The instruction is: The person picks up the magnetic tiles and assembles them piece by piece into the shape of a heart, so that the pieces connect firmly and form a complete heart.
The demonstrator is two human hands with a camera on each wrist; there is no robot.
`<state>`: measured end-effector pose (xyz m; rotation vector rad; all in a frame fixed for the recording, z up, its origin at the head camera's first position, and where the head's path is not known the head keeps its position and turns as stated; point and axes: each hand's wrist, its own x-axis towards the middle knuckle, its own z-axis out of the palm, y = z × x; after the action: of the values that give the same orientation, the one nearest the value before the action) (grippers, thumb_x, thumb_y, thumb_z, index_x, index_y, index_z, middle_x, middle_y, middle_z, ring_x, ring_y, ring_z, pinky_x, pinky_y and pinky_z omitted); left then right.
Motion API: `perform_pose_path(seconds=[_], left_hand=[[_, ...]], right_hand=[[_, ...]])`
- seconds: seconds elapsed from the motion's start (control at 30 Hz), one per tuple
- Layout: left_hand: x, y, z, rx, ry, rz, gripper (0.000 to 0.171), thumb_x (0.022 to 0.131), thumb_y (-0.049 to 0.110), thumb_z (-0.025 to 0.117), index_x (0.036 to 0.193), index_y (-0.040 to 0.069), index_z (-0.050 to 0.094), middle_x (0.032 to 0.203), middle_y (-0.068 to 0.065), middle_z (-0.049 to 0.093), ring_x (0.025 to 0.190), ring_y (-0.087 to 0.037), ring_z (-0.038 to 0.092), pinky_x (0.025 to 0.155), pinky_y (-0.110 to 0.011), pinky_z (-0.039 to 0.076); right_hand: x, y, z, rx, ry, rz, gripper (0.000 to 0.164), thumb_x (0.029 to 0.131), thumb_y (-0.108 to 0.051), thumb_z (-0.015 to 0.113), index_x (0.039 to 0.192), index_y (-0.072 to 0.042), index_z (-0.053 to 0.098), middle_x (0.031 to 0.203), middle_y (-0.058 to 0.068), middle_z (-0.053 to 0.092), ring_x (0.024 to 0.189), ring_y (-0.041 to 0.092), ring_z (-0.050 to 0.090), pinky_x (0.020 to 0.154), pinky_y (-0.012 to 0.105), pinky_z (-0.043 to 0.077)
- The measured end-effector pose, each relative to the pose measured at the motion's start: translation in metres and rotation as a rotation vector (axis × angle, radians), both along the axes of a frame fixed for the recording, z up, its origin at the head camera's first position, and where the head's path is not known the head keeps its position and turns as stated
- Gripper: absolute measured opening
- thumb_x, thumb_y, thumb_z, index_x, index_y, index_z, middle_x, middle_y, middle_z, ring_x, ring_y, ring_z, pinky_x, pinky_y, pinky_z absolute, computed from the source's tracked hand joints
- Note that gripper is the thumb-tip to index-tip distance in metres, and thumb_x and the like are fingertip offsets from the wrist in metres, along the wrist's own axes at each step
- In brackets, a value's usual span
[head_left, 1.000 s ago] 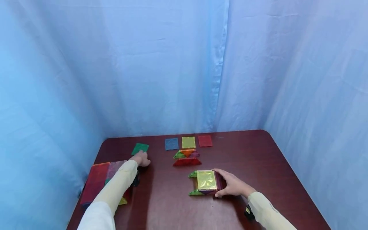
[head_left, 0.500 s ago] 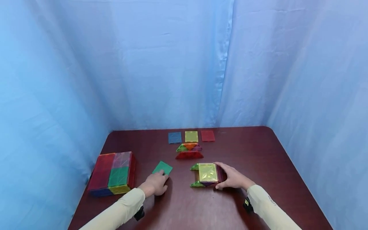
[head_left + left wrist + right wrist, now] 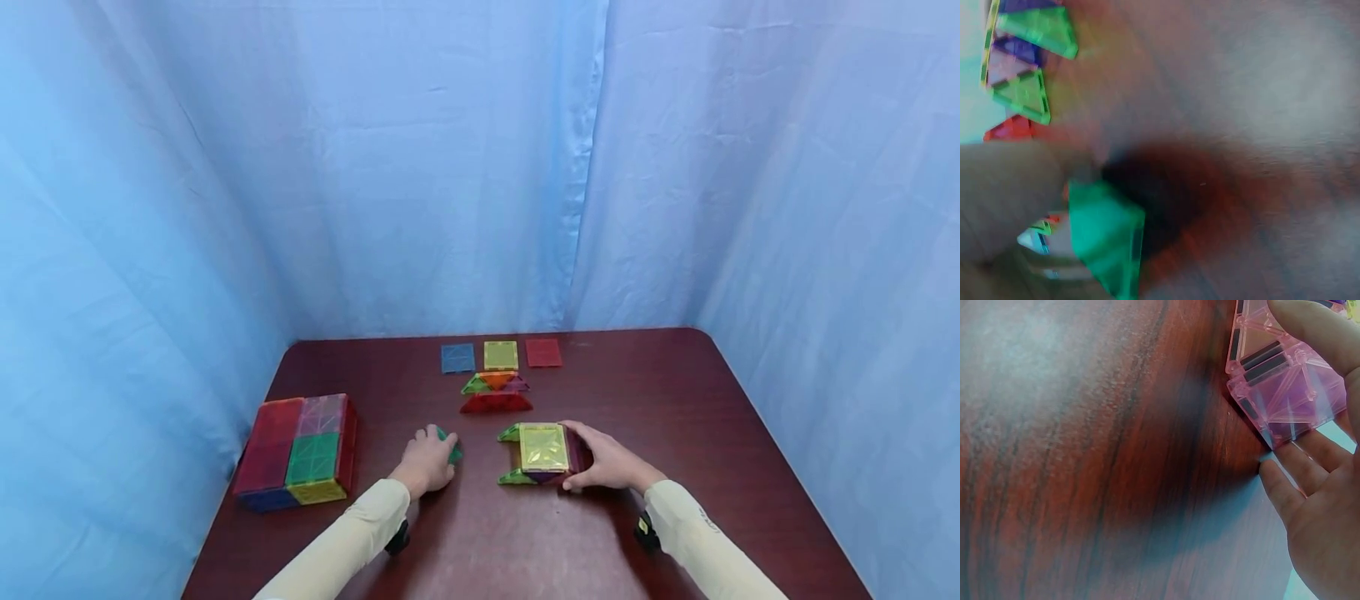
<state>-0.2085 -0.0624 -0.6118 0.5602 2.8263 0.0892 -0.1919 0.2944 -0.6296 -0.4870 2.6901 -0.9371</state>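
My left hand (image 3: 427, 463) pinches a green square magnetic tile (image 3: 453, 448), mostly hidden behind the fingers in the head view. In the left wrist view that tile (image 3: 1107, 234) stands tilted at the fingers, over its dark shadow. Right of it, my right hand (image 3: 606, 461) grips the end of a small magnetic tile structure, thumb on the near side and fingers round the far side. A yellow square (image 3: 543, 448) tops this structure, and two green triangles (image 3: 516, 477) stick out leftward. The right wrist view shows its pink and purple tiles (image 3: 1297, 394) beside the thumb.
A low block of joined tiles (image 3: 272, 446), red, green, yellow and blue, sits at the left. Behind the structure stand a red trapezoid row (image 3: 497, 403) and a green-orange-purple row (image 3: 495, 382). Blue (image 3: 457, 358), yellow (image 3: 501, 355) and red (image 3: 543, 352) squares lie farther back.
My left hand has brought the green tile from the back left toward the middle and tilted it up from flat. The right hand keeps its grip on the structure.
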Motion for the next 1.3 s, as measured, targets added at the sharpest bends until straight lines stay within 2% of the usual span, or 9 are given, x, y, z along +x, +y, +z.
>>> perform_pose_path(seconds=[0.1,0.2,0.37,0.5,0.63,0.8,1.07,1.2,1.3], left_hand=[[0.005,0.002,0.005,0.061,-0.031,-0.135,0.065,0.085,0.034,0.078,0.142,0.016,0.054,0.135,-0.017,0.05,0.114,-0.032,0.055,0.095,-0.046,0.053],[0.006,0.006,0.012,0.192,-0.072,-0.202,0.073,0.085,0.035,0.078,0.149,0.017,0.047,0.14,-0.012,0.048,0.114,-0.023,0.055,0.095,-0.04,0.054],[0.002,0.018,0.02,0.453,-0.076,-0.213,0.074,0.086,0.029,0.078,0.15,0.017,0.043,0.138,-0.007,0.046,0.106,-0.015,0.055,0.087,-0.032,0.056],[0.0,0.028,0.02,0.571,-0.099,-0.197,0.076,0.085,0.026,0.079,0.15,0.019,0.041,0.139,-0.005,0.044,0.105,-0.014,0.055,0.086,-0.03,0.057],[0.001,0.036,0.017,0.597,-0.122,-0.201,0.076,0.086,0.024,0.079,0.151,0.02,0.04,0.142,-0.004,0.044,0.108,-0.014,0.056,0.092,-0.032,0.054],[0.001,0.043,0.008,0.609,-0.135,-0.227,0.079,0.085,0.023,0.077,0.153,0.02,0.038,0.148,-0.003,0.043,0.121,-0.014,0.052,0.104,-0.035,0.049],[0.005,0.045,0.003,0.626,-0.148,-0.217,0.082,0.093,0.041,0.073,0.161,0.022,0.029,0.159,-0.005,0.038,0.14,-0.021,0.044,0.114,-0.046,0.042],[0.014,0.035,0.007,0.598,-0.131,-0.184,0.077,0.098,0.042,0.066,0.162,0.024,0.027,0.162,-0.008,0.035,0.146,-0.026,0.039,0.116,-0.05,0.039],[0.021,0.014,0.018,0.611,-0.06,-0.139,0.069,0.101,0.035,0.062,0.161,0.02,0.031,0.159,-0.01,0.039,0.146,-0.029,0.04,0.116,-0.052,0.038]], right_hand=[[0.0,-0.001,0.0,0.002,-0.001,-0.004,0.11,0.065,-0.052,0.093,0.154,-0.015,0.039,0.145,0.005,0.053,0.125,0.022,0.054,0.102,0.049,0.047],[-0.001,-0.001,0.003,0.003,0.002,-0.008,0.11,0.066,-0.052,0.093,0.154,-0.015,0.039,0.145,0.006,0.053,0.124,0.023,0.054,0.102,0.049,0.048],[-0.002,-0.003,0.005,-0.014,-0.004,-0.01,0.109,0.066,-0.052,0.092,0.154,-0.015,0.039,0.146,0.007,0.052,0.125,0.024,0.053,0.102,0.051,0.047],[-0.002,-0.004,0.004,-0.019,-0.003,-0.005,0.109,0.067,-0.051,0.093,0.154,-0.014,0.038,0.146,0.008,0.052,0.126,0.025,0.053,0.102,0.051,0.047],[-0.003,-0.006,0.002,-0.027,0.001,0.001,0.11,0.067,-0.051,0.093,0.154,-0.014,0.038,0.147,0.009,0.051,0.128,0.026,0.053,0.103,0.052,0.046],[-0.003,-0.008,-0.001,-0.018,0.002,0.01,0.109,0.067,-0.054,0.092,0.154,-0.016,0.038,0.146,0.007,0.052,0.126,0.024,0.053,0.104,0.051,0.046],[-0.002,-0.011,0.003,-0.012,0.009,0.005,0.11,0.067,-0.053,0.092,0.155,-0.013,0.038,0.146,0.008,0.052,0.125,0.026,0.054,0.102,0.053,0.047],[0.001,-0.016,0.001,-0.008,0.019,0.019,0.118,0.067,-0.061,0.088,0.159,-0.016,0.03,0.152,0.009,0.046,0.132,0.026,0.05,0.107,0.054,0.045],[0.003,-0.022,0.0,0.022,0.063,0.043,0.122,0.068,-0.072,0.081,0.162,-0.021,0.023,0.154,0.008,0.043,0.134,0.025,0.049,0.107,0.053,0.046]])
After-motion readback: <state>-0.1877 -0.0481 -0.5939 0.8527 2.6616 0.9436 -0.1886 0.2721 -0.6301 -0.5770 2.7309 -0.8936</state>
